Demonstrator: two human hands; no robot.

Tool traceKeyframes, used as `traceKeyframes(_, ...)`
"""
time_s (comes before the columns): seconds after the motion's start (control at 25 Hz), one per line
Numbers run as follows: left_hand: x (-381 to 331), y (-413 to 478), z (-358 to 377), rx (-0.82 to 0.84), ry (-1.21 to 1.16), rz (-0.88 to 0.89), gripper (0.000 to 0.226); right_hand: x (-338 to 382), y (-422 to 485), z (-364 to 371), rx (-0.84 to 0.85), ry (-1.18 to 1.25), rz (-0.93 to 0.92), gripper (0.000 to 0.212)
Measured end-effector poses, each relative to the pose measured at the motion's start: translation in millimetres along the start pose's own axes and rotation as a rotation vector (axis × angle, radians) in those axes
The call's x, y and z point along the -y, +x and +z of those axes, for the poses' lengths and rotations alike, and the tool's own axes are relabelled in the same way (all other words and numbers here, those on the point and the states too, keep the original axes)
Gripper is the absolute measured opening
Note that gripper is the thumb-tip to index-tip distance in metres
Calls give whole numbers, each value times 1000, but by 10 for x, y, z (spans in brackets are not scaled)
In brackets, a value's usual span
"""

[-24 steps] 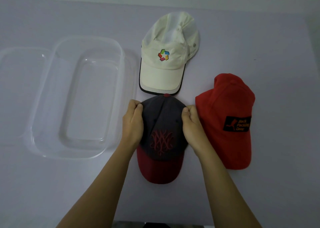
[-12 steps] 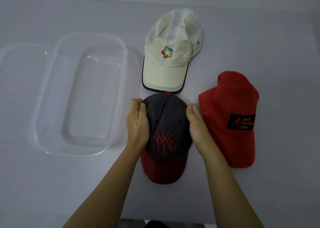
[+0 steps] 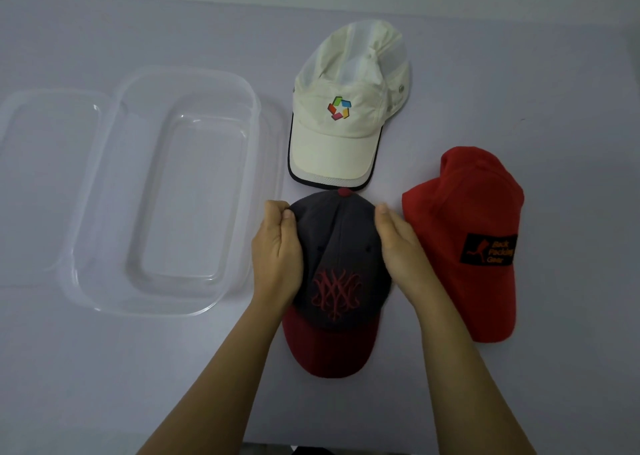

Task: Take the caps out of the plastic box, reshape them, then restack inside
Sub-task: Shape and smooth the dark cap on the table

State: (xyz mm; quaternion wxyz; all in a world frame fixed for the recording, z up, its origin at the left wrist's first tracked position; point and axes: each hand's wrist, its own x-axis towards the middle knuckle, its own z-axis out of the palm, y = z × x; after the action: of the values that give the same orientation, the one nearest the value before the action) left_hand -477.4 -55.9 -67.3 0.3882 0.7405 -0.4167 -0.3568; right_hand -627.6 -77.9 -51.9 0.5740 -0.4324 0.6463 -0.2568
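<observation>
Grey cap (image 3: pixel 341 247) with dark red brim on table (image 3: pixel 104 368), near centre, left hand (image 3: pixel 277 257) and right hand (image 3: pixel 398 243) gripping its crown sides, fingers curled into fabric, white cap (image 3: pixel 343 136) just beyond, red cap (image 3: pixel 464 219) right, clear plastic box (image 3: pixel 97 233) left.

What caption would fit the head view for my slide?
Left hand and right hand grip the grey cap; white cap, red cap and plastic box lie nearby.

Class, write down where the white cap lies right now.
Head view: the white cap lies at the far middle of the table, right of the plastic box, its brim next to the crown of the grey cap.
</observation>
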Motion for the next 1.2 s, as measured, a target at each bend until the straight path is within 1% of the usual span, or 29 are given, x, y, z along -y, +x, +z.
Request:
traceKeyframes(0.04, -2, 23, -28, 17, 23, -19, 23, 21, -2, -37, 51, -64, 11, 46)
traceKeyframes(0.12, -27, 74, -72, 75, 91, -37, 24, 54, -23, -81, 96, -44, 40, 42)
traceKeyframes(0.2, -77, 85, -82, 109, 116, -11, 24, 46, -29, -64, 96, 19, 72, 45)
traceKeyframes(0.28, -125, 64, -79, 101, 68, -4, 24, -27, -21, 55, 60, 88, 80, 52)
traceKeyframes(0.32, -128, 55, -71, 93, 24, -16, 24, -79, -24, 126, 30, 190, 80, 55)
traceKeyframes(0.4, -94, 48, -55, 103, -48, -40, 25, -103, -41, 208, -38, 446, 110, 53)
traceKeyframes(0.44, -76, 40, -50, 118, -60, -39, 26, -119, -45, 206, -38, 530, 123, 55)
traceKeyframes(0.48, -58, 26, -54, 132, -65, -30, 25, -120, -52, 190, -18, 571, 142, 56)
traceKeyframes(0.52, -48, 12, -64, 135, -76, -21, 23, -115, -60, 165, 3, 583, 155, 51)
traceKeyframes(0.56, -37, 5, -78, 122, -93, -19, 22, -117, -64, 138, 48, 590, 141, 44)
traceKeyframes(0.64, -23, 18, -98, 74, -135, -34, 21, -93, -68, 85, 112, 598, 124, 40)
traceKeyframes(0.72, -9, 43, -118, 67, -146, -70, 23, -82, -64, 60, 96, 581, 134, 39)
traceKeyframes(0.88, 37, 137, -196, 167, -5, -111, 29, -78, -33, 18, 28, 268, 93, 26)
traceKeyframes(0.96, 37, 155, -219, 219, 64, -115, 36, -97, -34, 0, -4, 217, 79, 28)
traceKeyframes(1.04, 31, 138, -196, 241, 104, -79, 38, -128, -17, 0, -42, 271, 102, 35)
traceKeyframes(1.12, 56, 116, -152, 209, 46, -81, 36, -118, 2, 16, -69, 382, 154, 40)
traceKeyframes(1.16, 80, 114, -138, 182, -4, -101, 35, -109, 19, 14, -75, 372, 169, 39)
traceKeyframes(1.2, 102, 115, -130, 152, -40, -121, 34, -113, 35, 9, -77, 293, 172, 35)
